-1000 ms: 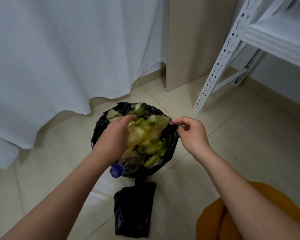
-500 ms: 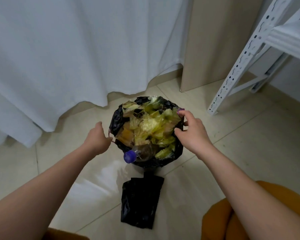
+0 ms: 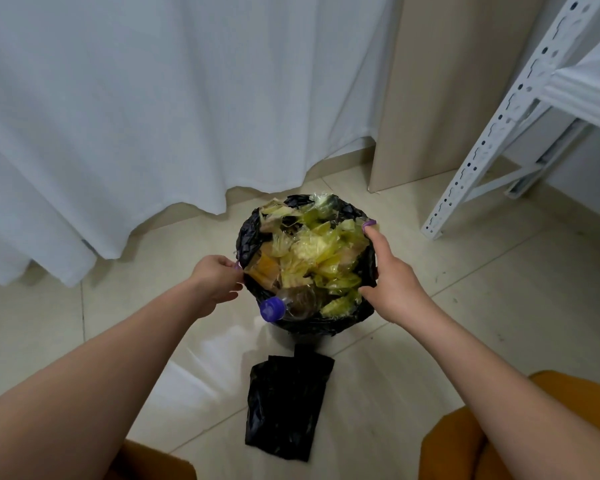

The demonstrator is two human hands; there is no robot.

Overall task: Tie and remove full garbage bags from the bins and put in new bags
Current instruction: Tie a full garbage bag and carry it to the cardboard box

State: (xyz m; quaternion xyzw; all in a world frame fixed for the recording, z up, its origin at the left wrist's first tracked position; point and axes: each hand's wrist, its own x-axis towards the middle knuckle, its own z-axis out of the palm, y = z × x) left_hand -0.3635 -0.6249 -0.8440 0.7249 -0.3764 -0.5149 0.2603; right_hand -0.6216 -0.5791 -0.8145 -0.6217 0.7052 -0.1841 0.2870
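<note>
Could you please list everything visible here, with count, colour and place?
full bag: one, black, lining the bin on the floor at centre, stuffed to the top
wrappers: many, yellow-green, piled in the full bag
bottle: one, clear with a purple cap, at the bag's near edge
new bag: one, black, folded flat on the floor in front of the bin
curtain: one, white, hanging behind the bin
panel: one, beige, upright right of the curtain
shelf: one, white metal, far right
floor: beige tiles
trousers: orange, bottom edge
left hand: pinching the bag's left rim
right hand: at the bag's right rim, fingers spread
</note>
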